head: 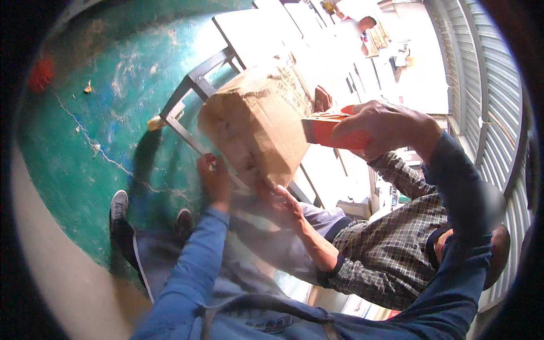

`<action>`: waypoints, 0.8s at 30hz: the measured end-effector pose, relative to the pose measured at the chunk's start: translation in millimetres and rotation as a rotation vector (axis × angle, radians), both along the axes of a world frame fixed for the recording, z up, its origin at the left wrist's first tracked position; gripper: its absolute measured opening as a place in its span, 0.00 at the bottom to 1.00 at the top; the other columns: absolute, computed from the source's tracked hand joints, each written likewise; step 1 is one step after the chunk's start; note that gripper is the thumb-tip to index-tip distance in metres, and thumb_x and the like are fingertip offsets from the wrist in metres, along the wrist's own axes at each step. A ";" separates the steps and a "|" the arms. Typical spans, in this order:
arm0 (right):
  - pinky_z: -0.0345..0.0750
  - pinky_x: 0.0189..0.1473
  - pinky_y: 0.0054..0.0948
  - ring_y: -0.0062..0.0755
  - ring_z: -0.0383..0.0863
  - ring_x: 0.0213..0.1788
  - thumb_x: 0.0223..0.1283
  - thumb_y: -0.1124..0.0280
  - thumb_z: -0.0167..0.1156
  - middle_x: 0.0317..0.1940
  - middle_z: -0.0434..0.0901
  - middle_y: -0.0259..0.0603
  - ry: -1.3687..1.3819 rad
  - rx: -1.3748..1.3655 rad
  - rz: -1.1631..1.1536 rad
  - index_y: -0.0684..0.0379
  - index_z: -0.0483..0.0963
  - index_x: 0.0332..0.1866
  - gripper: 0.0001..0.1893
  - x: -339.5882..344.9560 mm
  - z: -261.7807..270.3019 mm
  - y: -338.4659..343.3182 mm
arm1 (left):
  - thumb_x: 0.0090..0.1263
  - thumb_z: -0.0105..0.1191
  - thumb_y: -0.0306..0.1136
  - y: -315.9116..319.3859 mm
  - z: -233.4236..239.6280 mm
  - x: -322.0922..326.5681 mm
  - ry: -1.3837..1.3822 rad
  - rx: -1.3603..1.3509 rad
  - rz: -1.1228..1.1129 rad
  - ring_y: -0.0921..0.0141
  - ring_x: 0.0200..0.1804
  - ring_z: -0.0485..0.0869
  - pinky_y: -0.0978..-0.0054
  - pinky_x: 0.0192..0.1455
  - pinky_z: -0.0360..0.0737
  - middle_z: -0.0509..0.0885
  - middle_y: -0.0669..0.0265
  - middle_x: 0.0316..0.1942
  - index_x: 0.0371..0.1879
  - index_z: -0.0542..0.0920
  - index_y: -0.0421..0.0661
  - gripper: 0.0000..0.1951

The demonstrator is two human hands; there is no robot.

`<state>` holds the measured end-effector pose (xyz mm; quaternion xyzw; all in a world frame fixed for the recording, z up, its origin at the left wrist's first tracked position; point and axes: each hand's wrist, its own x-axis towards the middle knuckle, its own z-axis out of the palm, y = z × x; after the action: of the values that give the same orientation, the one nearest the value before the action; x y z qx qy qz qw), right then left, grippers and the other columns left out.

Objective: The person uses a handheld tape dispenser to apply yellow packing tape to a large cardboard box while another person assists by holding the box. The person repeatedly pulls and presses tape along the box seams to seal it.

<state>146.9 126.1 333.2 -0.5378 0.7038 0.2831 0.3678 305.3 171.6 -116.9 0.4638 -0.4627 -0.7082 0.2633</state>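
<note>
My right hand (376, 127) is raised at the right of a crumpled cardboard box (280, 131) and grips an orange handheld tool (325, 131), likely a packing tape dispenser, close to the box's side. Low to the left of the box is my left hand (214, 174), its fingers curled, with a small reddish item at the fingertips that is too blurred to name. The box lies tilted over the edge of a metal-framed table. A co-worker's hand (289, 204) supports its lower corner, and another hand (323, 98) touches its far side.
A co-worker in a checked shirt (391, 238) stands close on the right. The grey metal table frame (182, 95) rises from the green floor (114, 114). Farther back, another person (361, 32) is among bright white tables. Corrugated metal wall (493, 85) lines the right side.
</note>
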 end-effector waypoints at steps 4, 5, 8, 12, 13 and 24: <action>0.69 0.74 0.38 0.36 0.77 0.67 0.68 0.59 0.66 0.68 0.76 0.47 0.195 0.142 -0.019 0.58 0.67 0.75 0.33 -29.7 -19.3 30.5 | 0.68 0.65 0.35 -20.6 133.3 -18.6 0.230 -0.891 -0.271 0.44 0.73 0.65 0.46 0.77 0.61 0.72 0.46 0.69 0.71 0.68 0.34 0.34; 0.72 0.72 0.39 0.37 0.79 0.66 0.70 0.59 0.66 0.66 0.79 0.45 0.196 0.113 0.062 0.59 0.69 0.73 0.31 -35.8 -32.3 40.2 | 0.66 0.67 0.38 -15.2 152.6 -33.2 0.288 -0.983 -0.398 0.40 0.82 0.58 0.43 0.84 0.54 0.67 0.42 0.77 0.78 0.62 0.31 0.43; 0.84 0.51 0.44 0.42 0.88 0.47 0.67 0.61 0.68 0.47 0.88 0.36 0.348 0.248 0.389 0.58 0.81 0.56 0.17 0.1 -78.3 5.8 | 0.69 0.64 0.46 -2.2 118.7 -81.2 0.323 -1.007 -0.462 0.42 0.84 0.55 0.42 0.85 0.50 0.62 0.40 0.79 0.79 0.59 0.32 0.46; 0.87 0.42 0.44 0.42 0.92 0.47 0.62 0.55 0.71 0.47 0.91 0.38 0.650 0.727 0.542 0.57 0.90 0.48 0.17 49.6 -170.2 -48.7 | 0.70 0.60 0.55 -12.5 90.4 -145.6 0.537 -0.330 -0.784 0.42 0.84 0.54 0.48 0.88 0.42 0.56 0.35 0.81 0.81 0.54 0.32 0.50; 0.87 0.42 0.43 0.41 0.92 0.46 0.61 0.55 0.72 0.46 0.91 0.37 0.762 0.906 0.490 0.57 0.90 0.47 0.17 18.9 -208.6 4.5 | 0.71 0.58 0.56 18.5 90.0 -135.7 0.308 -0.938 -0.656 0.42 0.85 0.52 0.49 0.88 0.39 0.56 0.35 0.81 0.80 0.56 0.30 0.50; 0.88 0.48 0.43 0.40 0.92 0.44 0.42 0.70 0.78 0.43 0.91 0.41 0.128 -0.564 -0.328 0.51 0.80 0.62 0.34 29.1 -5.1 18.2 | 0.76 0.52 0.65 -59.1 184.8 -109.2 -0.105 -1.365 -1.250 0.58 0.85 0.59 0.62 0.86 0.51 0.69 0.52 0.80 0.75 0.72 0.36 0.43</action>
<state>176.0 144.2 328.2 -0.4790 0.8534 0.0472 0.2003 196.1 112.5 67.8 -0.0943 -0.9568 -0.2737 0.0283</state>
